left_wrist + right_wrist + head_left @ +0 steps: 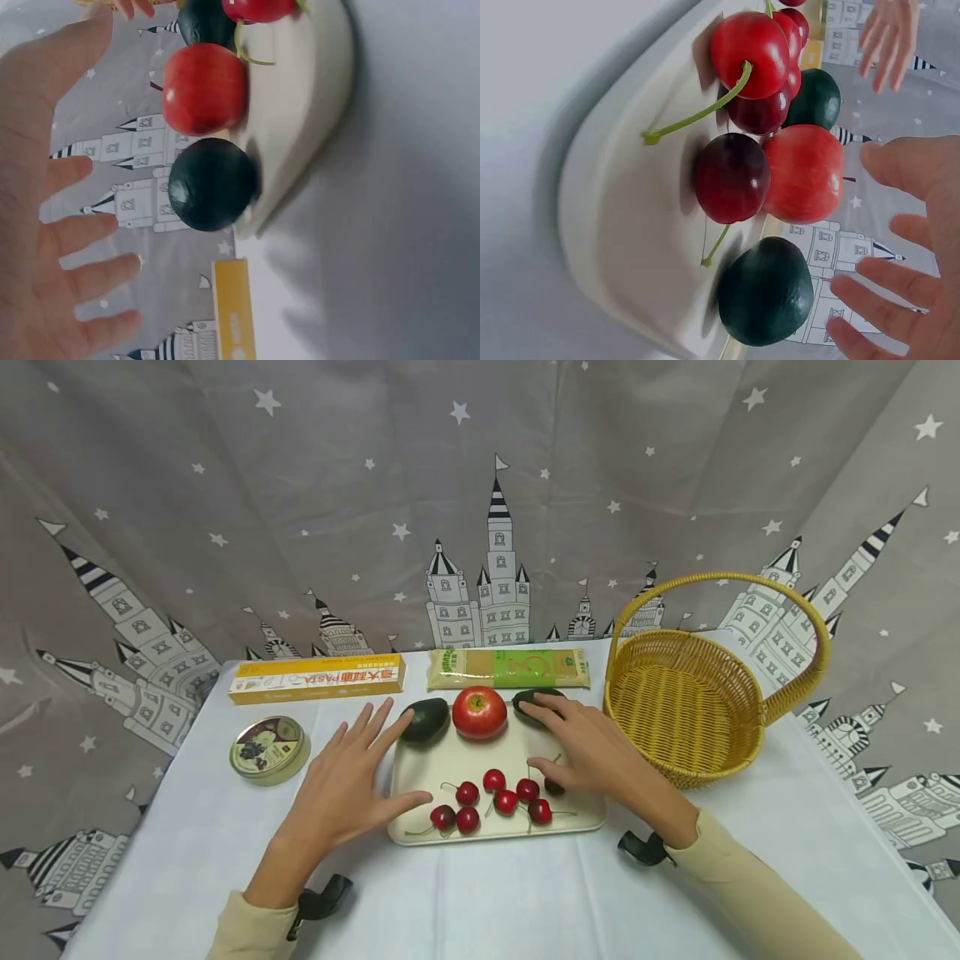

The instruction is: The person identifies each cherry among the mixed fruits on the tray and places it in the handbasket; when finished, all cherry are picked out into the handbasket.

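Note:
A cream tray (427, 767) holds a red apple (480, 713) between two dark green avocados along its far edge. Several red cherries (506, 802) with stems lie in its near half. Spread fingers mark my left hand (345, 781), raised at the tray's left side near the left avocado (426, 722). Above the tray's right part hovers my right hand (596, 747), fingers extended and partly covering the right avocado (538, 695) and a dark cherry (554, 787). Both wrist views show empty palms, apart from the avocados (212, 184) (766, 292).
A yellow wicker basket (682, 706) with a tall handle stands right of the tray. Behind the tray lie a pasta box (318, 678) and a green-and-yellow packet (510, 668). A round tin (270, 750) sits at left on the white tablecloth (510, 893).

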### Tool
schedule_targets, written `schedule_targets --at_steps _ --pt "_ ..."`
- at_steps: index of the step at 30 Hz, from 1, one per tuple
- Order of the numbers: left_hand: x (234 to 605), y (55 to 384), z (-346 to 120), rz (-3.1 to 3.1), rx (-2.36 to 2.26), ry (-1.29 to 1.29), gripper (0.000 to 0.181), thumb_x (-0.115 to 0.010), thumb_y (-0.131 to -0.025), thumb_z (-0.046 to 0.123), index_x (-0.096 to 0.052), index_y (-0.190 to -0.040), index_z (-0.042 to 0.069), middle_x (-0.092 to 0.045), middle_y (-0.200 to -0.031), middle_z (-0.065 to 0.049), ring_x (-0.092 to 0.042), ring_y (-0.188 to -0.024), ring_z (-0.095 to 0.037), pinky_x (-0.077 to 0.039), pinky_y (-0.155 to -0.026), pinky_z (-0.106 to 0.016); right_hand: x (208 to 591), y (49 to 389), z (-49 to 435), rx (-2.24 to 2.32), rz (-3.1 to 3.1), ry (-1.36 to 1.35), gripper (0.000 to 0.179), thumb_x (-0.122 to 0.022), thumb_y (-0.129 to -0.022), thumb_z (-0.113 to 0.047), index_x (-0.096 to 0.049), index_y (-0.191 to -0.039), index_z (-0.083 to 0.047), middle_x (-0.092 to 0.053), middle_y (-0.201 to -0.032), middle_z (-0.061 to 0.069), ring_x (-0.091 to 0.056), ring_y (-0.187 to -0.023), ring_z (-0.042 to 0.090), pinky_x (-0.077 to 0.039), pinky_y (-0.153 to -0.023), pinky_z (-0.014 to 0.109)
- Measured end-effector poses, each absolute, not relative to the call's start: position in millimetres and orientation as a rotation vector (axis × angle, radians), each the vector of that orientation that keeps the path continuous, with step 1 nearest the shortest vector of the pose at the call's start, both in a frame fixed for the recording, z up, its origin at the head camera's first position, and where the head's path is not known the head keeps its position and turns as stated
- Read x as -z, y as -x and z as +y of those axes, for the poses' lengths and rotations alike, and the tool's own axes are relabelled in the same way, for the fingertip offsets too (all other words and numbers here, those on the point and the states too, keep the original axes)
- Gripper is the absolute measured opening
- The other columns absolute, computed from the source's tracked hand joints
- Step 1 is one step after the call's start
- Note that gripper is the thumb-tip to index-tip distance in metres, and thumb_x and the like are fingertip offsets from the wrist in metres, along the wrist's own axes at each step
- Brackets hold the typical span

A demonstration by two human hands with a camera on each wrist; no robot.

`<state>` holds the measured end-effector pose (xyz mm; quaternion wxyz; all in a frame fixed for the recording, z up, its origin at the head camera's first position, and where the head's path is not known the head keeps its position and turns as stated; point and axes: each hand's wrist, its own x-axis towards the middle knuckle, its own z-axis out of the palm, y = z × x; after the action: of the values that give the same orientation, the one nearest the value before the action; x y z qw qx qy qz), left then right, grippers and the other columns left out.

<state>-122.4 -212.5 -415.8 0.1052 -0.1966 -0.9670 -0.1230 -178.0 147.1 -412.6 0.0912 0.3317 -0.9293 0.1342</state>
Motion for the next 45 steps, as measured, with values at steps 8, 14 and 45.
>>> schedule_targets --at_steps 8,14,45 --pt "426.8 113.9 -228.5 -2.753 0.440 0.664 0.092 -0.084 -0.081 0.067 -0.056 -0.157 0.023 -0.049 -0.165 -0.009 -0.060 -0.137 -0.040 -0.057 -0.101 -0.062 415.6 161.4 158.0 -0.498 -2.809 -1.004 0.053 -0.085 -0.091 -0.036 -0.069 -0.139 -0.018 -0.064 -0.137 0.007 -0.067 -0.081 0.015 -0.054 -0.061 0.027" --pt "438.4 107.5 -234.8 -2.837 0.483 0.676 0.078 -0.086 -0.084 0.059 -0.063 -0.149 0.023 -0.052 -0.161 -0.011 -0.061 -0.135 -0.039 -0.059 -0.096 -0.063 425.8 154.1 163.5 -0.509 -2.859 -1.050 0.044 -0.085 -0.091 -0.031 -0.073 -0.131 -0.018 -0.065 -0.123 0.003 -0.055 -0.073 0.006 -0.047 -0.058 0.020" --pt "460.5 108.5 -247.5 -2.925 0.521 0.748 0.046 -0.088 -0.081 0.049 -0.070 -0.118 0.027 -0.056 -0.159 -0.004 -0.057 -0.142 -0.035 -0.054 -0.109 -0.057 435.0 153.2 168.1 -0.638 -2.884 -1.159 0.023 -0.081 -0.087 -0.012 -0.074 -0.109 -0.014 -0.061 -0.103 -0.002 -0.056 -0.078 0.006 -0.054 -0.067 0.021"
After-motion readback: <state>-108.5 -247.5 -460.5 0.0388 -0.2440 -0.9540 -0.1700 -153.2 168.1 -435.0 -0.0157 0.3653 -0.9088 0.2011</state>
